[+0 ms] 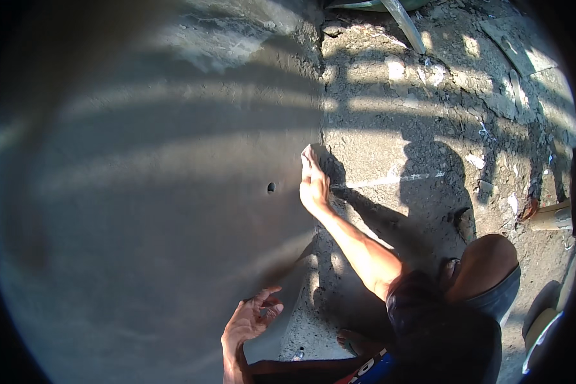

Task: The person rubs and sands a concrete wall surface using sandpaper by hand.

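My right hand [315,185] reaches out to the lower edge of a smooth grey cement wall [173,225], where it meets the rough ground. A small pale, thin piece [308,150] shows at its fingertips; what it is made of cannot be told. Bent at the wrist, my left hand [249,317] is lower in view in front of the wall, fingers curled apart from the thumb with nothing between them. Whether it touches the wall is unclear. A small dark round hole [271,187] lies in the wall, left of my right hand.
Rough ground [365,153] with pale scraps runs along the wall. A stick [405,26] leans at the top beside a green rim [365,6]. A flat board [521,43] lies top right, and a pale tube-like piece [552,217] at the right. My bent knee [489,261] is close by.
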The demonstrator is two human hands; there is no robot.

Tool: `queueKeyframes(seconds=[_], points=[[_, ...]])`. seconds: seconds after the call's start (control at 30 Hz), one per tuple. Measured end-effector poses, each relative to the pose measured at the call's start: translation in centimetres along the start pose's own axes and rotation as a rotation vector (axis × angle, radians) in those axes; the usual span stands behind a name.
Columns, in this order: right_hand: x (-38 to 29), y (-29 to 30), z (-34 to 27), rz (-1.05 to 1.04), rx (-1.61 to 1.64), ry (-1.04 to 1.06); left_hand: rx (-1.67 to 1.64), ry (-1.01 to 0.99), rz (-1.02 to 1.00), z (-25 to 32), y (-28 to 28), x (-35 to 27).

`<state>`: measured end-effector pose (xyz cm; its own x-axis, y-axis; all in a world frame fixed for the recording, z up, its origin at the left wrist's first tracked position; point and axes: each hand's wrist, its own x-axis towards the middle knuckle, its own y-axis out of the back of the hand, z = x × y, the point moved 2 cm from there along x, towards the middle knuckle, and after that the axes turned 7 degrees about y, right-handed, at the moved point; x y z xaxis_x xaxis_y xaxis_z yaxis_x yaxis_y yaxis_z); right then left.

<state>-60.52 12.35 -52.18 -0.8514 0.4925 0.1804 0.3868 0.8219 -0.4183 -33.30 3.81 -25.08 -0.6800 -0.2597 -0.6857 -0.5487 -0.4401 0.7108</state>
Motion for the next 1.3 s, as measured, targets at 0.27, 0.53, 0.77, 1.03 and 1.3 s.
queueKeyframes(seconds=[0.27, 0.53, 0.77, 1.03, 1.3], points=[[0.0, -0.7, -4.3, -0.002, -0.112, -0.505, 0.036, 0.065, 0.028, -1.0, 0.3, -1.3], [-2.9, 0.6, -2.5, 0.085, -0.321, -0.509, 0.02, 0.041, -0.135, 1.0, -0.9, -0.3], [-9.6, -0.1, -9.3, -0.129, -0.138, 0.058, 0.158, 0.082, -0.012, 0.0, -0.9, -0.7], [1.8, -2.6, -12.7, -0.072, -0.048, -0.093, 0.188, 0.075, -0.1, 1.5, -1.3, -0.4], [0.7, 0.2, -6.4, 0.006, -0.294, -0.293, 0.194, -0.045, -0.186, 2.9, -2.4, 0.0]])
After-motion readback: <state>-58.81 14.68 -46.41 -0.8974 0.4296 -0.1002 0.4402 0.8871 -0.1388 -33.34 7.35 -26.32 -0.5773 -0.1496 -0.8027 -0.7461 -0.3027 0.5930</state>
